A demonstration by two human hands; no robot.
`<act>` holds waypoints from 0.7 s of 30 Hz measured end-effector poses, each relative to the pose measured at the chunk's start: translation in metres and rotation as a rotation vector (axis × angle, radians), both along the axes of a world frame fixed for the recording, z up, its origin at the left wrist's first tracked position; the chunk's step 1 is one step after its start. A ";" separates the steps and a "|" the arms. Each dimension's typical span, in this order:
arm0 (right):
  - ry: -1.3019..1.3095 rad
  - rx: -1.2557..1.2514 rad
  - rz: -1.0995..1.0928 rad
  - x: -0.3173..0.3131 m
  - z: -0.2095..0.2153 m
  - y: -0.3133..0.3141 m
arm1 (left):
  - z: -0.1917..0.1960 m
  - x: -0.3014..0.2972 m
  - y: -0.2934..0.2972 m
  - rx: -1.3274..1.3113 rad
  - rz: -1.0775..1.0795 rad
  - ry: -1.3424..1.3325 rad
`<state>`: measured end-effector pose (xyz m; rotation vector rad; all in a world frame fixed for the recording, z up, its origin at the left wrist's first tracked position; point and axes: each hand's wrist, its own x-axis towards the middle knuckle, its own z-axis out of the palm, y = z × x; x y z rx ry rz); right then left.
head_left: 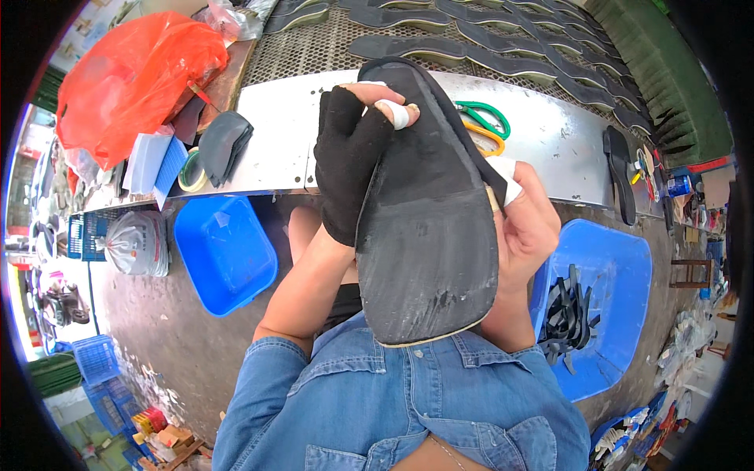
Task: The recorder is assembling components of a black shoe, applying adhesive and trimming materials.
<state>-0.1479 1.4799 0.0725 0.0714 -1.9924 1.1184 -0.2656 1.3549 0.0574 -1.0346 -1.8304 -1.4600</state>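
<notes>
A large black shoe sole (pixel 428 243) with a pale edge is held up in front of my chest, its broad end toward me. A dark strip or layer runs along its far right edge; I cannot tell if it is separate. My left hand (pixel 357 141), in a black fingerless glove with white tape on the fingers, grips the narrower far part, fingertips on its upper face. My right hand (pixel 526 224), bare with white tape on a digit, holds the right edge; some of its fingers are hidden behind the sole.
Rows of dark soles (pixel 503 59) lie on a mesh belt beyond the metal table edge (pixel 271 133). Green and yellow loops (pixel 487 118) rest beside the held sole. Blue tubs stand left (pixel 228 251) and right (pixel 620 282), the right one containing black strips. A red plastic bag (pixel 133 78) sits far left.
</notes>
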 end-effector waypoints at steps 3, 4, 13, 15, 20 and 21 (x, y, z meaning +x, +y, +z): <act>-0.017 -0.001 -0.034 0.001 -0.003 -0.001 | 0.003 0.000 0.000 -0.009 -0.003 0.030; -0.015 0.000 -0.035 0.000 -0.006 -0.001 | 0.004 0.000 0.001 -0.011 -0.012 0.029; -0.111 -0.853 0.149 -0.002 -0.005 0.001 | 0.000 -0.006 -0.002 -0.035 0.007 0.021; -0.046 -0.748 0.144 -0.002 -0.011 -0.001 | -0.003 -0.008 -0.002 -0.036 0.000 0.031; -0.004 -0.705 0.121 -0.001 -0.009 -0.006 | -0.001 -0.011 -0.005 -0.072 0.010 0.073; -0.011 -0.657 0.130 -0.001 -0.014 -0.001 | -0.001 -0.012 -0.005 -0.060 -0.014 0.045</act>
